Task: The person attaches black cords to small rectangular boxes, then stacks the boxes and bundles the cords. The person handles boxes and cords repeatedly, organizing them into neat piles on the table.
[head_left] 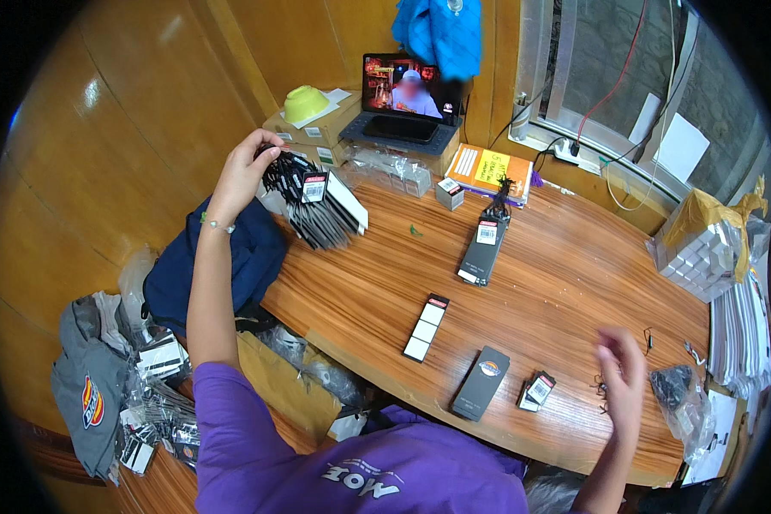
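Observation:
At the left of the table my left hand [253, 163] is closed on the strings of a thick bunch of hang tags [325, 206]. The tags fan downward, dark and white, and look slightly blurred. Over the right side of the table, my right hand [623, 373] has its fingers apart, with nothing visible in them. Beside it lie small black strings [601, 392], partly hidden by the hand. To its left are a short stack of small tags [537, 390], a dark grey tag stack [481, 383] and a black strip with white labels [427, 327].
Further back lies a strung bundle of grey tags [486, 248], near a small box [450, 194]. A laptop [403, 128] stands on cartons at the back. At right are a wrapped block of small boxes [702, 244], a paper stack [739, 334] and a plastic bag [687, 407].

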Action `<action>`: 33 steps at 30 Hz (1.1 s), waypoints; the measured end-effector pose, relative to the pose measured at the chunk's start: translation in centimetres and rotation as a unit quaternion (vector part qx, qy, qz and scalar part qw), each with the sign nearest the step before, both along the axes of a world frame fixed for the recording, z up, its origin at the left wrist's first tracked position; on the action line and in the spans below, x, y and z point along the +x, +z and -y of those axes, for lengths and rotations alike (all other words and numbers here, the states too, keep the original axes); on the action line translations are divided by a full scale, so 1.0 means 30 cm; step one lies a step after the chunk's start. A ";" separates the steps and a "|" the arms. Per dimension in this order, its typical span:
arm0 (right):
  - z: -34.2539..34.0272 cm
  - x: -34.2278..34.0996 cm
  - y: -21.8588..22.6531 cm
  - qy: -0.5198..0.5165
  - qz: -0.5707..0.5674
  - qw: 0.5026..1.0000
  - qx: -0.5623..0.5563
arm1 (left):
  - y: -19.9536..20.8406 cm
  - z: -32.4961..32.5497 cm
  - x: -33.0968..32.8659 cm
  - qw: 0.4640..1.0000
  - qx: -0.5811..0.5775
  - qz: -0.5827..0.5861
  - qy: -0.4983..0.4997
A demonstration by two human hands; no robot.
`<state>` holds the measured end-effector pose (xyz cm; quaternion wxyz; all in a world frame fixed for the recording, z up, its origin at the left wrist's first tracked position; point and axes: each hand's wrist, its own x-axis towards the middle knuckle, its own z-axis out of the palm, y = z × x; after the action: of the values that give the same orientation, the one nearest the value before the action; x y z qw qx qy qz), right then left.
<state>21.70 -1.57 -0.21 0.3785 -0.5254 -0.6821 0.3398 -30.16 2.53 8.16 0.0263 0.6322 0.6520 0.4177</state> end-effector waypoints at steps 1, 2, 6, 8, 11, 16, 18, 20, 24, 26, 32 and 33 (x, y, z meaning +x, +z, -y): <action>-0.022 -0.097 0.046 0.091 0.039 0.994 0.038 | 0.008 0.024 0.016 1.000 -0.008 0.009 -0.012; -0.042 -0.191 0.088 0.181 0.078 0.977 0.077 | 0.012 0.043 0.033 0.999 -0.016 0.019 -0.024; -0.132 -0.523 0.128 0.345 0.064 0.915 0.201 | 0.007 0.104 0.094 0.994 -0.075 0.000 -0.074; -0.167 -0.678 0.122 0.377 0.002 0.902 0.211 | 0.027 0.151 0.145 0.990 -0.111 -0.012 -0.089; -0.200 -0.872 0.079 0.398 -0.100 0.885 0.218 | 0.045 0.216 0.199 0.975 -0.186 0.058 -0.112; -0.179 -1.062 -0.012 0.484 -0.344 0.804 -0.030 | 0.009 0.232 0.200 0.965 -0.184 0.047 -0.178; -0.176 -1.053 -0.002 0.519 -0.367 0.753 -0.169 | 0.033 0.246 0.224 0.946 -0.244 0.133 -0.169; -0.174 -1.056 -0.010 0.523 -0.380 0.732 -0.214 | 0.031 0.239 0.230 0.941 -0.252 0.140 -0.176; -0.183 -1.072 -0.039 0.523 -0.294 0.789 -0.137 | 0.039 0.214 0.232 0.957 -0.247 -0.028 -0.147; -0.197 -1.076 -0.055 0.507 -0.267 0.815 -0.089 | 0.041 0.212 0.221 0.955 -0.237 -0.106 -0.145; -0.193 -1.086 -0.058 0.385 -0.219 0.879 0.176 | 0.068 0.211 0.232 0.946 -0.212 -0.208 -0.129; -0.190 -1.082 -0.061 0.363 -0.223 0.886 0.183 | 0.072 0.210 0.235 0.945 -0.214 -0.212 -0.123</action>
<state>-10.77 4.13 -2.05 0.4603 -0.0728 -0.7726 0.4313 -23.12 -3.78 10.32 0.0731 0.7609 0.6339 0.1176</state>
